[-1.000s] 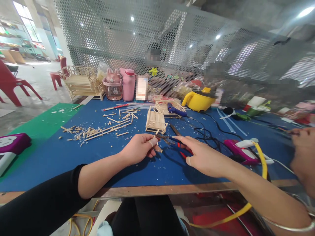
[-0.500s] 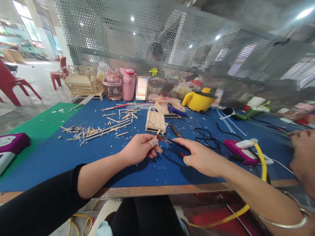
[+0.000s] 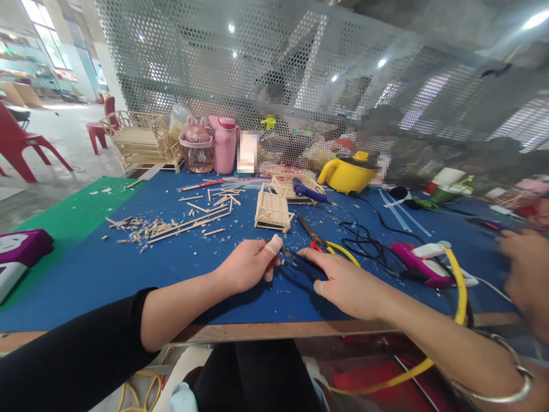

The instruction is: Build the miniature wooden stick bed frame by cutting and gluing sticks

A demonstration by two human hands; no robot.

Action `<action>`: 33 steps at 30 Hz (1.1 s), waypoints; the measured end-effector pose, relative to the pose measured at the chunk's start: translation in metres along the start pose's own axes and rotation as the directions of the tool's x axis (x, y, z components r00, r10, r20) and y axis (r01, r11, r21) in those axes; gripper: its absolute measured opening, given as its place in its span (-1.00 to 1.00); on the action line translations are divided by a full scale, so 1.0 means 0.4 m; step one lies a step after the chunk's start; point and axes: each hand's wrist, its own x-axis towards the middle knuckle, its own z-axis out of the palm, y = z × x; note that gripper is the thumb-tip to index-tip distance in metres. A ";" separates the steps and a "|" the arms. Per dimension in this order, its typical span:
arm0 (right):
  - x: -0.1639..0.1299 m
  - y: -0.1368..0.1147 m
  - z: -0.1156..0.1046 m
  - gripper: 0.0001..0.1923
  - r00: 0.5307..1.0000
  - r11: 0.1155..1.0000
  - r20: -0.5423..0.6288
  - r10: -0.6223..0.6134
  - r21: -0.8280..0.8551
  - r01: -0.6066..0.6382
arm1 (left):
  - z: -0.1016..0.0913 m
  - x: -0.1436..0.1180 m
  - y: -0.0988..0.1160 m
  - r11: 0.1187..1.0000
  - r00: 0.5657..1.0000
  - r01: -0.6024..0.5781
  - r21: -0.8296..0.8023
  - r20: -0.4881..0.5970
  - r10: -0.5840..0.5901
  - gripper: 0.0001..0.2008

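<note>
The left hand (image 3: 249, 264) rests low on the blue mat (image 3: 128, 269), fingers curled closed around something small at their tips; a pale tape band wraps one finger, and what exactly it pinches is too small to make out. Just to its right, the right hand (image 3: 343, 280) lies over the dark handles of a pair of cutters (image 3: 300, 262), fingers bent around them, with the tool's nose pointing toward the left fingertips, so the two hands almost meet over the mat. Whether the blades are biting on anything cannot be told. Directly beyond the hands stands one small slatted stick frame (image 3: 272, 212), and behind it a second stick frame (image 3: 289, 190) with a blue glue gun (image 3: 307, 192) lying against it. Between the frame and the right hand lies another pair of pliers (image 3: 315, 236) with red and yellow handles, close to the knuckles. To the left, a scatter of loose sticks and offcuts (image 3: 171, 224) spreads across the mat, well apart from the hands. To the right a tangle of black cable (image 3: 364, 237) runs to one pink and white tool (image 3: 418, 264), beside a yellow hose (image 3: 457, 280). At the back edge stand one yellow pot (image 3: 346, 171), one pink bottle (image 3: 225, 146), one pink eared cup (image 3: 196, 150) and a finished stick bench (image 3: 143, 143). Another person's hand (image 3: 523, 274) shows at the far right edge.
</note>
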 end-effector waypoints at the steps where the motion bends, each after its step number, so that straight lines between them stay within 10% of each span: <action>1: 0.001 0.000 0.005 -0.36 1.000 1.000 -0.003 0.009 -0.021 -0.009 | 0.000 0.001 -0.001 1.000 1.000 0.012 -0.007 0.003 -0.012 -0.47; 14: 0.005 -0.041 0.054 -0.44 0.953 0.935 -0.300 -0.029 -0.345 -0.080 | -0.026 -0.008 0.023 0.977 0.995 -0.057 0.203 -0.068 0.072 -0.38; 20: 0.020 -0.046 0.029 -0.56 0.928 0.749 -0.365 -0.081 -0.636 -0.185 | 0.005 -0.006 0.015 0.997 0.996 0.041 0.067 -0.088 -0.035 -0.42; 26: 0.017 -0.006 -0.013 -0.68 0.967 0.843 -0.223 0.126 -0.489 -0.223 | -0.007 -0.006 0.023 0.976 0.997 0.078 -0.205 -0.007 -0.082 -0.49; 33: 0.031 0.030 -0.019 -0.21 0.983 0.879 -0.042 0.179 -0.442 -0.179 | -0.038 0.016 0.015 0.835 0.965 0.252 -0.489 0.067 -0.252 -0.81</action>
